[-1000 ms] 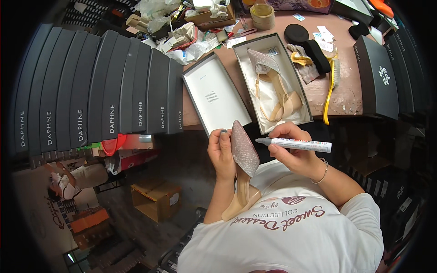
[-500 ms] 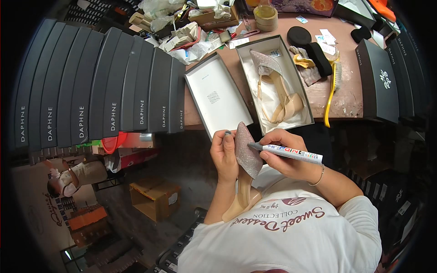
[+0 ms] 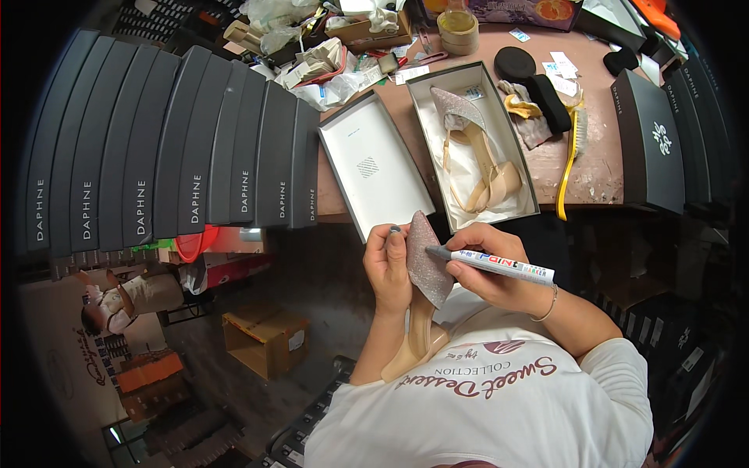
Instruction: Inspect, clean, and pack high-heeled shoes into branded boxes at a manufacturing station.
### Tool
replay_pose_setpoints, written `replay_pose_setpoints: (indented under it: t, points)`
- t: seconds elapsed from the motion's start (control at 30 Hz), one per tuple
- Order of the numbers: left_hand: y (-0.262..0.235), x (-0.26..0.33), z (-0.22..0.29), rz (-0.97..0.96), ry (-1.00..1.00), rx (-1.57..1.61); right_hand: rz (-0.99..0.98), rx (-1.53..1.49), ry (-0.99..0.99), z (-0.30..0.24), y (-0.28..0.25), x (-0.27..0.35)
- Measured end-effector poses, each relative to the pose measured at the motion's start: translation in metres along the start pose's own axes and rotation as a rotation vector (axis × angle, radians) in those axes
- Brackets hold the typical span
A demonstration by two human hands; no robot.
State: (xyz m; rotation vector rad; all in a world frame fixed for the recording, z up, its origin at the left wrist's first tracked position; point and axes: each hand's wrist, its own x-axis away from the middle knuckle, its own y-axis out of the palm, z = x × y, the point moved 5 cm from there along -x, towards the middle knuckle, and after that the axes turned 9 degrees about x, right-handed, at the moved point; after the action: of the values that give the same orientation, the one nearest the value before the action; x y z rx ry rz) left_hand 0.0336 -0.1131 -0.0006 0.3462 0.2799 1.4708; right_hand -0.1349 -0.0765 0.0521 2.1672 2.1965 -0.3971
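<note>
A glittery pink pointed high-heeled shoe (image 3: 427, 265) with a beige back is held in front of my chest, toe pointing away from me. My left hand (image 3: 390, 269) is closed around its left side, the thumb lying along the upper. In my right hand (image 3: 499, 273) is a white paint marker (image 3: 507, 266), pinched between thumb and fingers. Its dark grey tip end meets the right side of the glitter upper. Beyond my hands, the matching shoe (image 3: 477, 148) lies on white paper in an open shoe box (image 3: 534, 209). The white-lined box lid (image 3: 374, 168) rests to the left of that box.
A row of dark shoe boxes (image 3: 179, 148) stands at the left, with more dark boxes (image 3: 651, 140) at the right. On the table (image 3: 601, 156) are a yellow-handled brush (image 3: 573, 148), a black round lid (image 3: 514, 63) and tape rolls (image 3: 457, 35). A cardboard box (image 3: 265, 343) sits on the floor; another person (image 3: 129, 300) is farther off.
Both hands, the shoe and the marker have shifted very slightly to the right in the view. The marker's tip end stays at the shoe's upper.
</note>
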Motion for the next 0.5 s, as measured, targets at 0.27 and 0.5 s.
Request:
replay_pose_setpoints:
  t: [0.27, 0.5]
  points:
    - [-0.0011, -0.001, -0.0008, 0.006, -0.001, -0.024, -0.059, 0.07, -0.084, -0.0085, -0.0073, 0.0023]
    - [0.0002, 0.0005, -0.0007, -0.004, -0.006, -0.008, -0.016, 0.021, -0.047, -0.0017, -0.0032, 0.0007]
